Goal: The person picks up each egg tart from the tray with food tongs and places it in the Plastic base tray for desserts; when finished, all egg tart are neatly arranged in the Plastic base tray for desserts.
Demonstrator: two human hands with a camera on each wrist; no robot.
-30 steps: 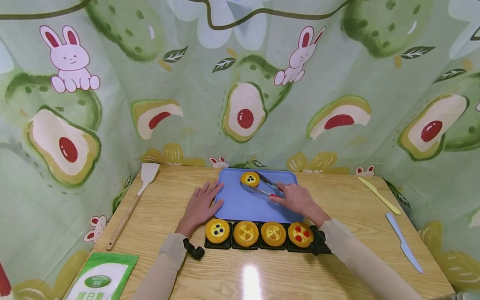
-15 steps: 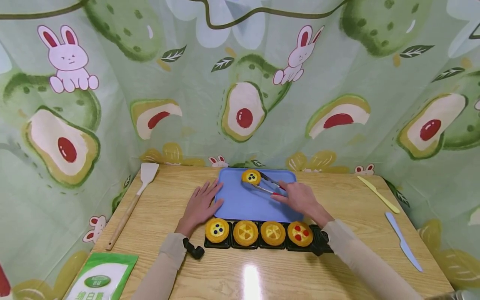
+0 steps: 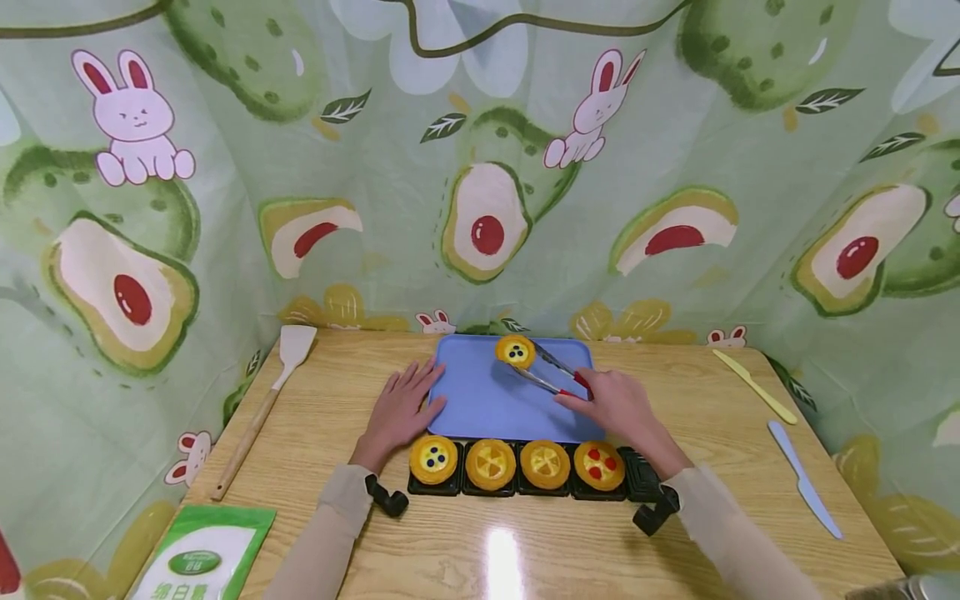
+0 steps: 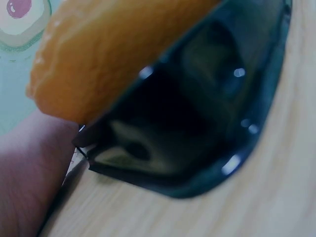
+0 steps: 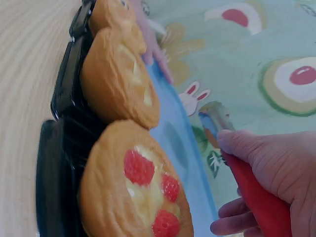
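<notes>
Two hands work over a wooden table (image 3: 525,550) hung round with avocado-and-rabbit cloth. Largest on it is the blue tray (image 3: 480,408) at the far middle; the left hand (image 3: 399,410) lies flat with straight fingers, touching the tray's left edge and holding nothing. The right hand (image 3: 617,406) curls round the red handle of metal tongs (image 3: 551,377), whose tips clasp a blueberry tart (image 3: 515,351) at the tray's far edge, well left of and beyond the fingers. Just near of the tray, a black mould tray (image 3: 525,487) holds four tarts in a row, its rightmost cell bare.

From the right wrist, the strawberry tart (image 5: 143,187) fills the view beside the red handle and the fingers (image 5: 242,145) gripping it; the left wrist shows only a blurred tart and a black cell.

On the green packet (image 3: 198,558) at the near left, the writing is too small to read.
</notes>
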